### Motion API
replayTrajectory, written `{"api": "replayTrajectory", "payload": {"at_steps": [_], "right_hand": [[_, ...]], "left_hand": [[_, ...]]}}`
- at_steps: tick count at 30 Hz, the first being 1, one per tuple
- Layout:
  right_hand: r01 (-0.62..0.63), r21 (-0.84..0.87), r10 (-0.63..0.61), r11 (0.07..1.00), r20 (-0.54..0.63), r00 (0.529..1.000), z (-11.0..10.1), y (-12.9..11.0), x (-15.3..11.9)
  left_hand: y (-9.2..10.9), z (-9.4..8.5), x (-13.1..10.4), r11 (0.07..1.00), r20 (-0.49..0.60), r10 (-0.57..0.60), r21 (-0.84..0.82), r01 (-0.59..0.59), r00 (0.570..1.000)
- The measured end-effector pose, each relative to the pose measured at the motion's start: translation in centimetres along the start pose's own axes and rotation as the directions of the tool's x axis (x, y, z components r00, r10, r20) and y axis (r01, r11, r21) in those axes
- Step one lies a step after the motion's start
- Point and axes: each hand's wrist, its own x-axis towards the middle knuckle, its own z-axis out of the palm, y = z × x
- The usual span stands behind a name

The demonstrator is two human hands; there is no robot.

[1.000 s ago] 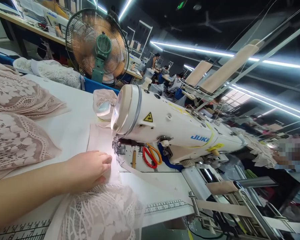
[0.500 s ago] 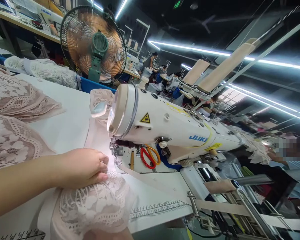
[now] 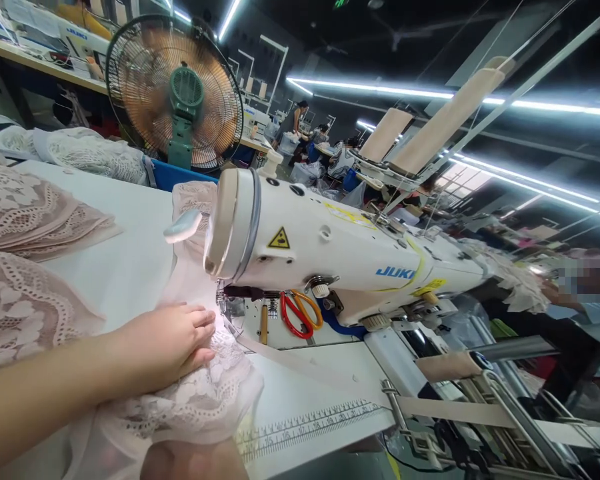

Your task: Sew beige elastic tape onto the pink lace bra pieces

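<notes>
Pale pink lace fabric [image 3: 190, 407] lies under the needle area of a white JUKI sewing machine [image 3: 300, 233] and spills toward me. My left hand [image 3: 165, 347] rests on it just left of the presser foot [image 3: 230, 303], palm down, fingers flat. At the bottom edge my right hand [image 3: 195, 461] is blurred and partly covered by the lace; its fingers are hidden. A narrow pale elastic band [image 3: 300, 363] runs from the foot across the table to a metal guide [image 3: 393, 403] at the right.
Red and orange-handled scissors [image 3: 297, 315] lie beneath the machine arm. A printed ruler [image 3: 310, 427] runs along the table front. More lace pieces [image 3: 35, 207] are piled at left. A large fan [image 3: 177, 93] stands behind, thread cones [image 3: 445, 120] rise at right, and people work farther back.
The lace near the needle has shifted a little away from me, and its front edge is raised over my right hand. My left hand stays on the fabric. The view has shifted slightly.
</notes>
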Motion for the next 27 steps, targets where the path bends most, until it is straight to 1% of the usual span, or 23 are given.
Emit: {"api": "replayTrajectory", "payload": {"at_steps": [2,4,7,9,13,17,18,20,22,23,25,27], "right_hand": [[0.011,0.060,-0.011,0.998,-0.005,1.000,0.1,0.4,0.3],[0.025,0.144,-0.025,0.989,-0.005,1.000,0.5,0.3,0.3],[0.044,0.343,-0.044,0.938,-0.008,0.999,1.1,-0.9,-0.1],[0.052,0.436,-0.053,0.899,-0.011,0.999,1.5,-2.0,-0.3],[0.075,0.478,-0.067,0.875,-0.034,0.997,1.6,-3.7,-0.4],[0.085,0.498,-0.065,0.863,-0.057,0.996,1.2,-4.2,-0.6],[0.087,0.504,-0.064,0.859,-0.063,0.996,1.2,-4.3,-0.8],[0.095,0.520,-0.062,0.849,-0.082,0.995,1.1,-4.4,-1.0],[0.116,0.529,-0.068,0.841,-0.110,0.992,1.3,-4.6,-1.3],[0.129,0.525,-0.074,0.841,-0.125,0.989,1.3,-4.8,-1.4],[0.147,0.511,-0.082,0.847,-0.149,0.985,1.4,-5.0,-1.5],[0.131,0.499,-0.060,0.856,-0.157,0.986,1.4,-5.1,-1.4]], "left_hand": [[0.0,0.4,-0.3,0.997,0.004,0.047,0.066,-0.048,0.999],[-0.1,0.6,-0.6,0.990,-0.020,0.083,0.112,-0.081,0.996],[-0.4,0.7,-0.7,0.984,-0.059,0.114,0.141,-0.104,0.992],[-0.5,0.6,-0.5,0.982,-0.068,0.113,0.160,-0.101,0.991],[-1.0,0.4,0.0,0.974,-0.047,0.100,0.210,-0.088,0.994],[-1.4,-0.2,0.5,0.965,-0.015,0.099,0.245,-0.093,0.995],[-1.4,-0.4,0.7,0.964,0.010,0.085,0.254,-0.085,0.996],[-1.2,-0.8,0.9,0.964,0.106,0.028,0.260,-0.055,0.994],[-0.8,-1.0,1.1,0.972,0.204,-0.041,0.234,-0.008,0.978],[-0.6,-1.1,1.2,0.978,0.227,-0.067,0.209,0.019,0.972],[-0.1,-1.2,1.3,0.985,0.228,-0.110,0.156,0.076,0.967],[0.3,-1.2,1.3,0.984,0.228,-0.151,0.126,0.124,0.962]]}}
